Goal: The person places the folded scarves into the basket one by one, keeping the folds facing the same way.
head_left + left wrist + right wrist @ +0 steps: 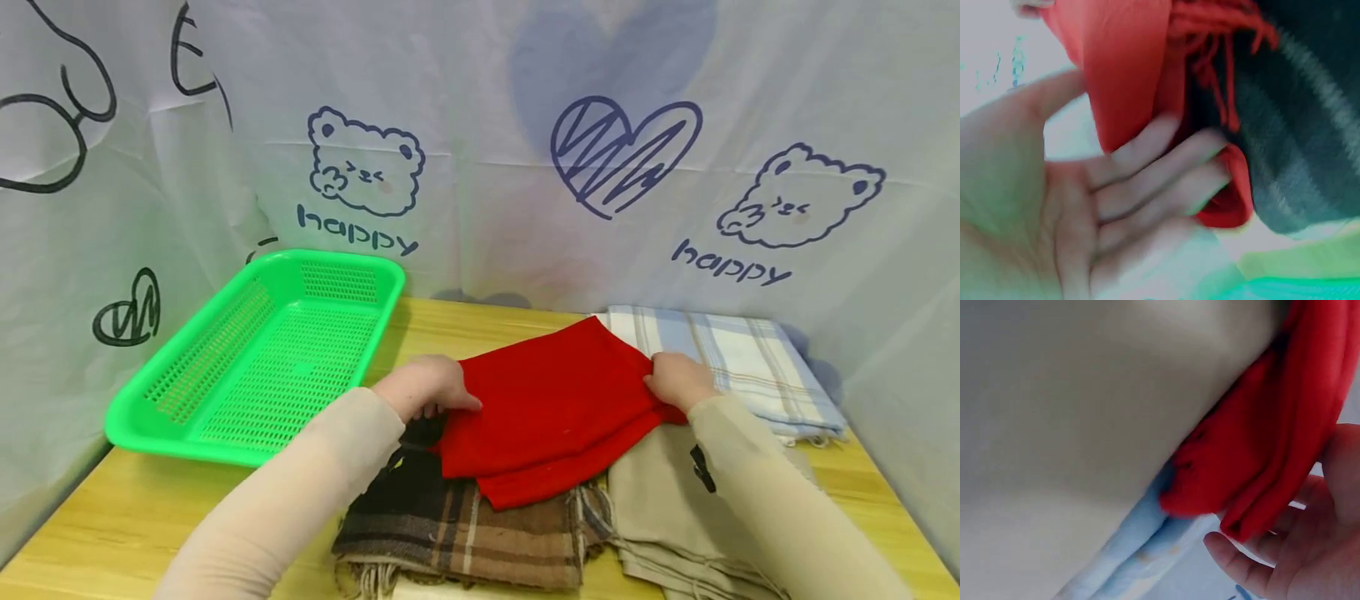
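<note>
A folded red scarf spreads between my two hands, raised over the other scarves and tilted down toward me. My left hand holds its left edge, thumb on top. In the left wrist view, the fingers reach under the red cloth, near its fringe. Its right edge is pinched by my right hand, whose fingertips are partly hidden behind the cloth in the right wrist view. Below lie a brown and black plaid scarf and a beige fringed scarf.
On the left of the wooden table stands a green perforated basket with nothing in it. A folded white and blue plaid scarf lies at the back right. Printed white curtains close off the back and sides.
</note>
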`<state>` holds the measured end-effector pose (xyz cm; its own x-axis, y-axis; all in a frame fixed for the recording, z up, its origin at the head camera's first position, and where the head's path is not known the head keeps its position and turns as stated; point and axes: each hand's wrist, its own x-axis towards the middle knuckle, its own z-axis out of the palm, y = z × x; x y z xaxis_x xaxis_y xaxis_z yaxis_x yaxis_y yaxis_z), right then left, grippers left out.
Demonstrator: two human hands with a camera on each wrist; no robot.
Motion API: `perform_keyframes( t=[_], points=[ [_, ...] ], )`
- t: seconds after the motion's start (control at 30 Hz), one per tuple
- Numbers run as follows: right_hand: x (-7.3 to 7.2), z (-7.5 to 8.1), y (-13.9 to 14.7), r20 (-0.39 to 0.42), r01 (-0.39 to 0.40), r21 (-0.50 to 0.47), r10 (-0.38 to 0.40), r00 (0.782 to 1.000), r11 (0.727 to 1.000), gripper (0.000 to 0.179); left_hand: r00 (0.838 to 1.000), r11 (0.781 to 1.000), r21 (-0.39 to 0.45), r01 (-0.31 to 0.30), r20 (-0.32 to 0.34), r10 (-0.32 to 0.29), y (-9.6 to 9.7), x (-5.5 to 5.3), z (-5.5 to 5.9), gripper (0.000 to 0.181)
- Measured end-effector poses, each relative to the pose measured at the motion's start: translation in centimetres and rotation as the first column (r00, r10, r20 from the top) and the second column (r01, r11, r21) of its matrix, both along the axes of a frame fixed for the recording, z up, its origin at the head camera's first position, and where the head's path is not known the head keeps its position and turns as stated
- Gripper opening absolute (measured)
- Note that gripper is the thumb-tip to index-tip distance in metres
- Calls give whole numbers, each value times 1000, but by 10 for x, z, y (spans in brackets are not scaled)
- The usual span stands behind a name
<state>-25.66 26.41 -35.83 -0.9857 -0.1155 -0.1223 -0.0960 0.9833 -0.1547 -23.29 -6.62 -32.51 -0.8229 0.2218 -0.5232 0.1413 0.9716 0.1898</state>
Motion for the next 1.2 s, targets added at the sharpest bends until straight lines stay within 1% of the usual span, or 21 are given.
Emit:
perform_keyframes(
  t=[0.03,0.1,0.17,0.2,0.23,0.27,0.33,0.4,0.47,0.5,0.57,0.67,0.73,0.77,0.83,0.9,0.97,1.0,1.07,1.13,1.2],
  points=[
    [1,-1,2,9,24,4,-24,1000,1000,25,997,1000,-30,-9,-81,6,-1,-5,0,42],
    [3,0,6,28,82,5,-82,996,997,37,973,998,-48,-47,-230,35,-6,-15,-2,39],
    [4,5,8,66,118,7,-118,991,993,50,947,996,-30,-89,-314,75,-15,-27,-9,34],
    [5,8,8,96,122,4,-122,988,993,54,938,994,-24,-109,-333,95,-20,-31,-13,30],
    [6,11,8,140,132,-13,-129,982,991,57,935,991,-17,-136,-332,123,-25,-35,-18,28],
    [7,12,7,177,125,-41,-116,977,991,57,939,989,0,-150,-314,143,-31,-38,-23,26],
    [8,12,5,276,150,-151,-104,955,977,55,957,988,31,-148,-248,152,-42,-44,-36,26],
    [8,7,3,349,202,-276,-98,932,940,49,973,988,69,-135,-180,146,-50,-49,-47,27],
    [8,0,0,378,247,-378,-95,921,892,45,984,988,113,-104,-133,119,-55,-52,-56,30],
    [7,-3,-1,391,274,-414,-102,915,868,43,986,987,132,-89,-129,107,-56,-53,-59,31],
    [6,-7,-4,381,282,-459,-99,919,842,39,985,982,175,-70,-143,96,-55,-53,-59,32],
    [4,-10,-7,373,295,-520,-98,923,802,30,982,973,223,-53,-164,91,-50,-53,-53,29],
    [2,-6,-8,356,294,-544,-102,929,786,26,983,967,250,-41,-161,84,-45,-54,-45,25],
    [1,-2,-9,343,288,-551,-101,934,783,25,984,954,299,-9,-169,63,-46,-57,-44,26],
    [-2,8,-9,306,259,-550,-96,947,794,24,990,943,333,8,-134,39,-44,-55,-29,29],
    [-7,21,-9,259,222,-534,-92,962,816,24,998,923,383,13,-59,10,-43,-52,-12,33],
    [-10,34,-10,204,181,-510,-86,975,841,25,998,898,439,-22,62,-6,-45,-48,6,31],
    [-11,41,-11,174,163,-498,-86,981,852,26,989,903,424,-68,146,6,-44,-42,20,27],
    [-14,52,-11,122,142,-475,-95,988,868,29,966,893,439,-97,258,-22,-48,-38,33,21],
    [-18,56,-11,56,123,-450,-110,992,885,30,941,905,404,-131,338,-15,-50,-35,38,22],
    [-22,52,-9,-33,91,-423,-116,993,901,33,932,940,322,-116,361,-8,-51,-32,34,25]
  ],
)
